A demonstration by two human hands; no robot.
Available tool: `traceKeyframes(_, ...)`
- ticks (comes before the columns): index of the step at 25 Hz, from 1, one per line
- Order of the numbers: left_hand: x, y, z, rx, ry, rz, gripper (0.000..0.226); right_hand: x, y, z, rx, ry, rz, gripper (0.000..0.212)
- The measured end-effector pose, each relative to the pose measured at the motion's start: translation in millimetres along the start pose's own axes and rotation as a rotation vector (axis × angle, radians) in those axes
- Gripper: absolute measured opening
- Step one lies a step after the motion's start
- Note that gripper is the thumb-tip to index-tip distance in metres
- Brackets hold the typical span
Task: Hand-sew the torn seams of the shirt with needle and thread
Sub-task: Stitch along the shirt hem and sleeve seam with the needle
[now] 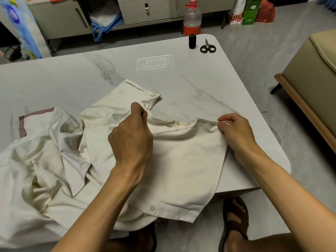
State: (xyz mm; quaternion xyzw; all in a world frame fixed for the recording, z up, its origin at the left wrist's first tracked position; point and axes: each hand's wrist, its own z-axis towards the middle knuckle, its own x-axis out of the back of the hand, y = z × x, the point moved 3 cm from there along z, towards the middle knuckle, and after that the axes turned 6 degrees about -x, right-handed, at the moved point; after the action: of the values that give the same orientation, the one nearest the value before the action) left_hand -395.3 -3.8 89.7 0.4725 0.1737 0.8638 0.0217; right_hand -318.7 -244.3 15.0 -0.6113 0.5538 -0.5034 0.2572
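1. Cream cloth: the shirt (181, 160) lies crumpled across the marbled bench (72, 79), with one panel spread flat and hanging over the near edge.
2. A row of dark stitches (181, 123) runs along the raised seam between the two hands.
3. The left grip (134, 131) is narrow, fingertips pinching the dark thread (190, 127) near the sleeve; the needle is too fine to make out.
4. The right grip (234, 130) pinches the shirt's seam edge where the taut thread meets the fabric.
5. A black spool (192, 40) and scissors (208, 48) sit just beside each other at the far right corner, well apart from the shirt.
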Motion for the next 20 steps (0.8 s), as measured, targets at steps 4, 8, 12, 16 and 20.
traceKeyframes(4, -15, 2, -7, 0.091, -0.179, -0.595, 0.014, 0, -6, -6, 0.086, 0.069, -0.125, 0.014)
traceKeyframes(8, -19, 18, -12, 0.412, -0.414, -1.165, 0.018, -8, -34, -42, 0.581, 0.059, -0.180, 0.020)
traceKeyframes(12, -21, 23, -11, 0.606, -0.415, -1.487, 0.016, -37, -27, -57, 0.798, -0.308, -0.462, 0.026)
traceKeyframes(16, -26, 5, -6, 0.806, -0.276, -1.697, 0.020, -39, -12, -51, 0.791, -0.271, -0.678, 0.025)
traceKeyframes(20, -29, -6, -4, 0.943, -0.166, -1.808, 0.020, -40, -14, -51, 0.765, -0.223, -0.648, 0.010)
